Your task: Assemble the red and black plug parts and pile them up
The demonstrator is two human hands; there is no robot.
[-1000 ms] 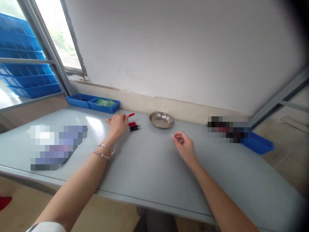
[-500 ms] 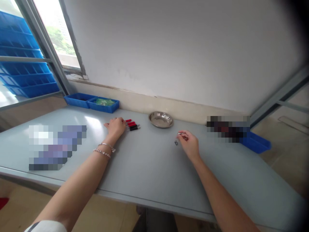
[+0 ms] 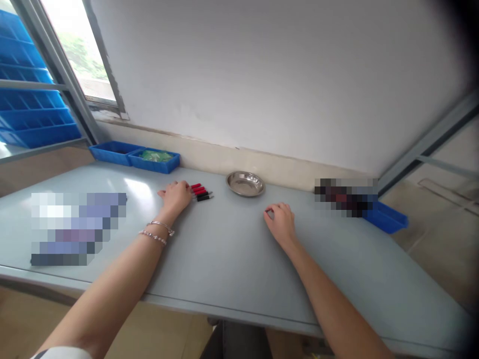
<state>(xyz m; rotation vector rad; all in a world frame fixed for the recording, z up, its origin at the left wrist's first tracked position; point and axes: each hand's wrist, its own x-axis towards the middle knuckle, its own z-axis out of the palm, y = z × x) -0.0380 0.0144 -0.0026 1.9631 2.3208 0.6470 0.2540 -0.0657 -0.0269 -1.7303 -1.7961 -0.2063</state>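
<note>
A small row of slim red and black handled tools (image 3: 202, 192) with thin metal tips lies on the grey table (image 3: 224, 259). My left hand (image 3: 176, 197) rests palm down against their left ends, little finger stretched out to the side; its thumb is hidden. To the right, my right hand (image 3: 281, 219) is low over the tabletop with its fingers curled and fingertips pinched together. A tiny dark bit shows at those fingertips, too small to name. Beyond the hands, a shallow round metal dish (image 3: 246, 184) sits near the wall.
Two blue bins (image 3: 154, 162) stand at the back left, one with green plastic bags in it. Another blue bin (image 3: 387, 217) is at the right edge. Blurred-out items (image 3: 78, 229) lie at the left. Stacked blue trays (image 3: 33, 119) fill the rack.
My right hand has come down slightly and now covers the spot where small shiny metal pieces showed below its fingers. The left hand stays by the red and black tools. The view has shifted slightly.
</note>
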